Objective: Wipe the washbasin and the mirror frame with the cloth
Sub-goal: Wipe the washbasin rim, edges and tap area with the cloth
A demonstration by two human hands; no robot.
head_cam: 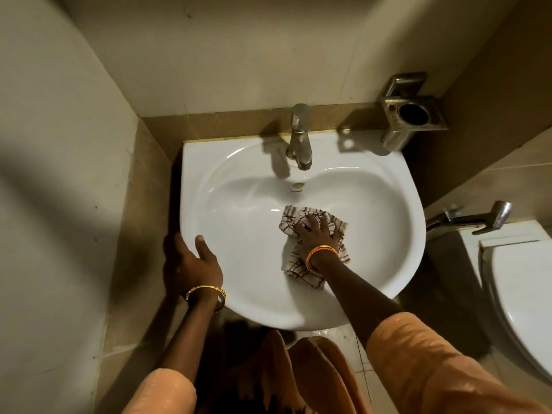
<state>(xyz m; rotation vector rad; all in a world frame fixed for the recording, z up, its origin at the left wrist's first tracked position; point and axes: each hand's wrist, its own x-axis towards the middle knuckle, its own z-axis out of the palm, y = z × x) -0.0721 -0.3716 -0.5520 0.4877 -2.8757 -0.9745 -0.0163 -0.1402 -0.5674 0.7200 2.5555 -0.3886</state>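
Note:
A white washbasin (245, 222) fills the middle of the view, fixed to the tiled wall. A white cloth with brown checks (301, 273) lies crumpled in the bowl, right of centre. My right hand (315, 231) presses flat on the cloth with fingers spread, pointing toward the tap. My left hand (195, 264) grips the basin's front-left rim, thumb on top and fingers under the edge. The drain is hidden under the cloth. No mirror frame is in view.
A steel tap (299, 138) stands at the back of the basin, with an overflow hole (297, 184) below it. A metal holder (413, 115) is mounted on the wall at the right. A white toilet (519, 294) and a spray handle (478, 218) sit at far right.

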